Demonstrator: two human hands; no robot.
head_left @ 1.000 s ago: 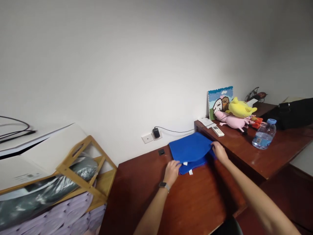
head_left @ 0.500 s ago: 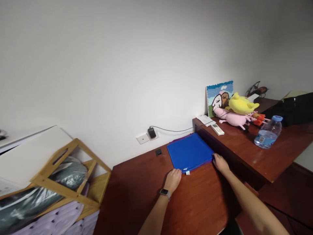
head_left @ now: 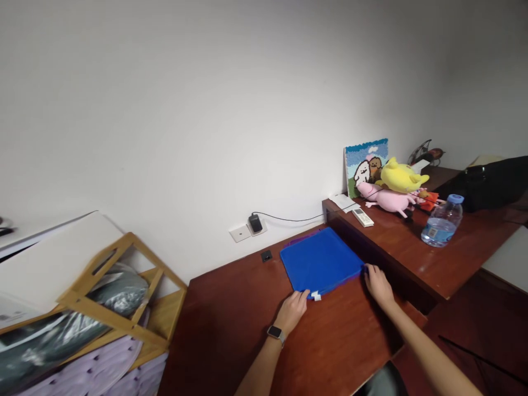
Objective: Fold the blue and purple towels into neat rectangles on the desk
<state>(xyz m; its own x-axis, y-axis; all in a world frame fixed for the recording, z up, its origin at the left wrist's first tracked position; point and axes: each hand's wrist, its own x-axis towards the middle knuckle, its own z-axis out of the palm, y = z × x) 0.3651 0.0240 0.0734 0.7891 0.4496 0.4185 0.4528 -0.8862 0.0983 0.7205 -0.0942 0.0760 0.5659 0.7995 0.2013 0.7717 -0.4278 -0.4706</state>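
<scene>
A flat blue cloth item (head_left: 322, 259), roughly square, lies on the brown wooden desk (head_left: 231, 324) near the wall. Purple material shows along its back and front edges, and a white tag (head_left: 315, 296) sticks out at the front. My left hand (head_left: 292, 311), with a watch on the wrist, pinches the front left corner. At the front right corner, the fingers of my right hand (head_left: 378, 283) are closed on the same item.
On the raised desk (head_left: 416, 253) to the right are a water bottle (head_left: 442, 221), plush toys (head_left: 388, 199), a remote (head_left: 363, 218) and a picture (head_left: 367, 168). A wooden frame (head_left: 124, 286) stands left. A black cable (head_left: 289, 220) runs from a wall plug.
Both hands have shifted slightly toward me with the front edge of the blue item. Its front corners sit a little lower in view.
</scene>
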